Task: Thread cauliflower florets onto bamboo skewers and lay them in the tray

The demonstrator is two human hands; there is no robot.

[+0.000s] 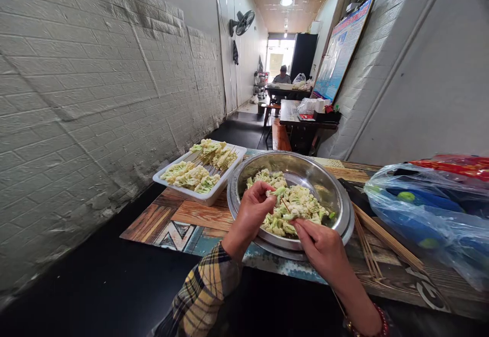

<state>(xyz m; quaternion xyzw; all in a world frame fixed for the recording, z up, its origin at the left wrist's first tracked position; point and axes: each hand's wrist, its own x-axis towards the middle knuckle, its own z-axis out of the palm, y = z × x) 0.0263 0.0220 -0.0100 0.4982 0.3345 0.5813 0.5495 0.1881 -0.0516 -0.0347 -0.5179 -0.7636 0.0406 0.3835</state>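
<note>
Over a steel basin (344, 194) of cauliflower pieces (307, 197), my left hand (252, 212) pinches a small cauliflower floret (278, 191) between thumb and fingers. My right hand (323, 248) is closed around a thin bamboo skewer (337, 300), whose lower end shows below the palm. Its upper end pokes out near the left hand's floret, and another cauliflower piece (293, 213) appears to be on it, just above my right fingertips. Left of the basin, a white plastic tray (209, 199) holds several skewered cauliflower pieces (191, 175) laid in two rows.
Bamboo skewers (385, 235) lie on the wood-patterned table (153, 219), right of the basin. Beyond them sits a clear plastic bag (416, 214) with blue and green contents. A brick-textured wall (76, 97) runs along the left. Farther back, a person (282, 76) sits at another table.
</note>
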